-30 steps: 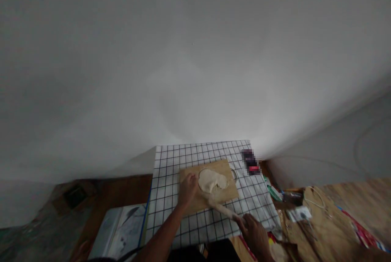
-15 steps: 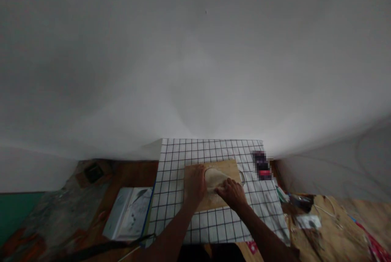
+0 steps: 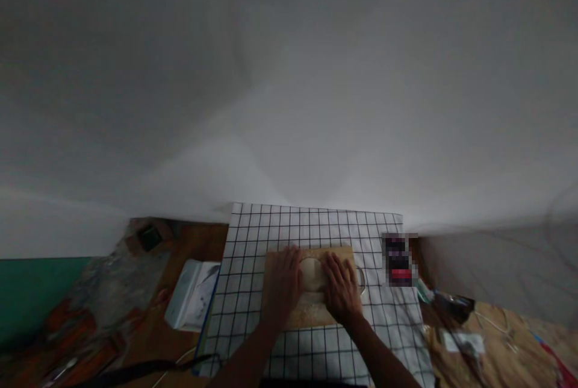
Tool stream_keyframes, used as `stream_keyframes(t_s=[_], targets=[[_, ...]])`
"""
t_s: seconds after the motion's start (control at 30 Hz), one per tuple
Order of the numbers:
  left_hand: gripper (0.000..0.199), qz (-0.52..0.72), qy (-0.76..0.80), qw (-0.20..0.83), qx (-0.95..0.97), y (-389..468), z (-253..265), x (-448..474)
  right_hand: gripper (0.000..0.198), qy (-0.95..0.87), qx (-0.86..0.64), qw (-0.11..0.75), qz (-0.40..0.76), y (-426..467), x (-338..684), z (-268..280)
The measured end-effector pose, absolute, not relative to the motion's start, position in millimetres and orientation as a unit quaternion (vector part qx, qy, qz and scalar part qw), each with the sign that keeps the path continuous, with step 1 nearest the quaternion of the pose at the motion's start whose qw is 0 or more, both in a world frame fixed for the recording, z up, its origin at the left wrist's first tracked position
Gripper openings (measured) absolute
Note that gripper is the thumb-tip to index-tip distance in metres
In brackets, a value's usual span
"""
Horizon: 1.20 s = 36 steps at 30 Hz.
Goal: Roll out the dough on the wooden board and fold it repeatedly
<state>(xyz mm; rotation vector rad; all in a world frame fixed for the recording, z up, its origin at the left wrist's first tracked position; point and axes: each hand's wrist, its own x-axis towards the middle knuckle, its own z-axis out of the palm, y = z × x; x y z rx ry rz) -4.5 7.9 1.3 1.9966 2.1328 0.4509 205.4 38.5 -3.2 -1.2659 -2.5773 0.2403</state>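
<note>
One flat round of dough (image 3: 311, 273) lies on one wooden cutting board (image 3: 311, 319) between two outstretched hands, left (image 3: 285, 279) and right (image 3: 339, 284), the right's fingers slightly apart; what's under the palms I can't tell. A checked tablecloth (image 3: 311, 228) meets the white wall (image 3: 289, 105); one open cardboard box (image 3: 163, 230), dark inside, sits leftward.

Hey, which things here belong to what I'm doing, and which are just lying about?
In use:
- dough, between your left hand and right hand
- board, under the dough
- cloth, under the board

Lying about:
- dark item on the cloth, too blurred to name
- white cable, to the right
</note>
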Motion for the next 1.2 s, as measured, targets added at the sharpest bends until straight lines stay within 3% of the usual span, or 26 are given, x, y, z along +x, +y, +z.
stream_keyframes(t_s=[0.3,0.83,1.2], targets=[[0.066,0.119,0.684,0.106,0.712,2.6,12.2,-3.8,0.063,-0.858,-0.486,0.14,0.094,1.7,209.4,-7.2],[0.071,0.194,0.637,0.071,0.743,-27.5,0.1,-8.9,0.058,-0.729,-0.65,0.211,0.042,-51.0,198.5,-27.1],[0.062,0.201,0.635,0.066,0.743,-22.5,-11.9,-13.0,0.045,-0.797,-0.56,0.216,0.073,-30.0,210.4,-18.9]])
